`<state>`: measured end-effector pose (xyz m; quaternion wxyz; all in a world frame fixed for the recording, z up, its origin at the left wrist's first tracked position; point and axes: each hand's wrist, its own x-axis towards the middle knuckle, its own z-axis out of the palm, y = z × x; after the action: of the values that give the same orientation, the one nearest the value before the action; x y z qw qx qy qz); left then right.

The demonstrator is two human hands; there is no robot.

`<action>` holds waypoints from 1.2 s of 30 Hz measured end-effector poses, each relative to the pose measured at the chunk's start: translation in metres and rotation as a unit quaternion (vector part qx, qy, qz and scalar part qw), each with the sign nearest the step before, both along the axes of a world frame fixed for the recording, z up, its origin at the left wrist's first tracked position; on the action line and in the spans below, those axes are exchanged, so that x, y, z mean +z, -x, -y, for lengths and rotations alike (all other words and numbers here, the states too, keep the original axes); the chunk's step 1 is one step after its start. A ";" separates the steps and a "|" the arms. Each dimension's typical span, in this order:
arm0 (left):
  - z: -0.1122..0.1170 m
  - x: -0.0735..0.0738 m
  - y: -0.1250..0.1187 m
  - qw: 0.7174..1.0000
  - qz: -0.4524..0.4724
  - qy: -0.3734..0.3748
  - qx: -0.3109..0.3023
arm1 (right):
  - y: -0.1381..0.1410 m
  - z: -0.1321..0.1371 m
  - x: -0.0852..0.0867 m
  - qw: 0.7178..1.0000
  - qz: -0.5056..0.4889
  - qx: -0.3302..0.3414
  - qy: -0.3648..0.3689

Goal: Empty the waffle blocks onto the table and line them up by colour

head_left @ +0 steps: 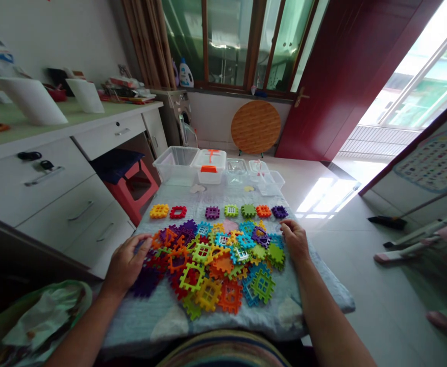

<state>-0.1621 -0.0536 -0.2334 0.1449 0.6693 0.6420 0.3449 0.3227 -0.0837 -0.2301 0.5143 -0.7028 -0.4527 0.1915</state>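
A pale blue quilted cloth [139, 318] covers the table, with clear plastic storage boxes [175, 164] lined up along its far end. Nearer, a row of seven separate waffle-shaped plastic tiles [216, 211] runs across the cloth, each in a single colour. Closer still, a loose heap of multicoloured interlocking tiles [212, 265] spreads between the two hands, broader across than front to back. The left hand [126, 265] lies at the heap's left edge, its fingers [141, 243] close together and reaching right over dark purple and orange tiles. The right hand [294, 240] rests at the right edge, its slightly parted fingers [287, 229] curving left and down onto blue tiles. Whether either hand grips a tile, I cannot tell.
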 end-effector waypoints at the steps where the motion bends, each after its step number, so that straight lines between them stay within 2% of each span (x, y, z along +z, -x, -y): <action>1: 0.000 0.000 0.000 1.000 0.002 0.000 0.002 | -0.001 0.001 0.000 1.000 0.025 0.005 0.001; 7: 0.000 0.000 -0.001 1.000 -0.006 0.004 0.001 | -0.005 0.007 -0.003 0.979 0.197 0.047 0.016; 11: 0.000 0.001 -0.002 1.000 -0.012 -0.001 0.003 | -0.001 0.006 -0.005 0.971 0.234 0.054 0.012; 15: 0.002 0.004 -0.004 1.000 -0.011 -0.010 0.004 | 0.010 0.008 0.004 0.970 0.231 0.057 -0.041; 17: 0.003 0.005 -0.005 1.000 -0.010 -0.011 0.005 | 0.019 0.010 0.016 0.966 0.228 0.096 -0.068; 19: 0.003 0.007 -0.007 1.000 -0.010 -0.010 0.004 | 0.031 0.013 0.031 0.953 0.234 0.178 -0.071; 22: 0.004 0.007 -0.007 1.000 -0.011 -0.012 0.002 | 0.048 0.019 0.052 0.914 0.250 0.317 -0.038; 24: 0.004 0.007 -0.007 1.000 -0.012 -0.012 0.003 | 0.057 0.022 0.061 0.890 0.259 0.374 -0.013; 27: 0.004 0.007 -0.007 1.000 -0.014 -0.006 0.000 | 0.066 0.024 0.063 0.872 0.273 0.405 0.025; 31: 0.003 0.006 -0.007 1.000 -0.022 -0.003 -0.006 | 0.073 0.024 0.057 0.857 0.301 0.413 0.061; 36: 0.003 0.004 -0.005 0.999 -0.030 -0.001 -0.010 | 0.080 0.026 0.057 0.845 0.331 0.420 0.031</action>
<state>-0.1567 -0.0566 -0.2293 0.1285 0.6860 0.6389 0.3236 0.2429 -0.1098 -0.1727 0.1822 -0.4829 -0.8415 0.1597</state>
